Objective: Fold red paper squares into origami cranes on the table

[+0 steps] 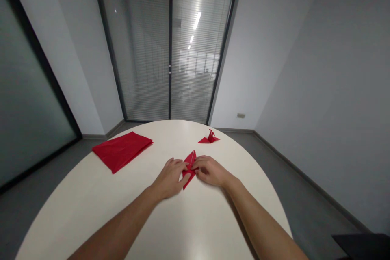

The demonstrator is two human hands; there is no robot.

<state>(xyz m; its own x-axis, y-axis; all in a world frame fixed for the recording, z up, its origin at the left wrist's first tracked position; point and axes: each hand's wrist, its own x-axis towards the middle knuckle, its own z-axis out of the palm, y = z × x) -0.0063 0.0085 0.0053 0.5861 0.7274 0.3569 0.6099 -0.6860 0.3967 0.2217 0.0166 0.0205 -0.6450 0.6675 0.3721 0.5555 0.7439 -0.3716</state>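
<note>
A piece of folded red paper (190,157), diamond-shaped with a pale line along its upper half, lies on the table between my hands. My left hand (171,176) grips its left side, with the fingertips near the middle and the thumb on the lower part. From the right, my right hand (211,170) has its fingers bent and closed on the paper's right edge. Parts of both edges are hidden under my fingers. Just beyond my right hand stands a finished red paper crane (211,137) with its wings spread.
A stack of red paper sheets (122,150) rests at the left of the round white table (152,227). Past the table's far edge is a glass partition with blinds (146,48). A dark object (365,245) shows at the lower right.
</note>
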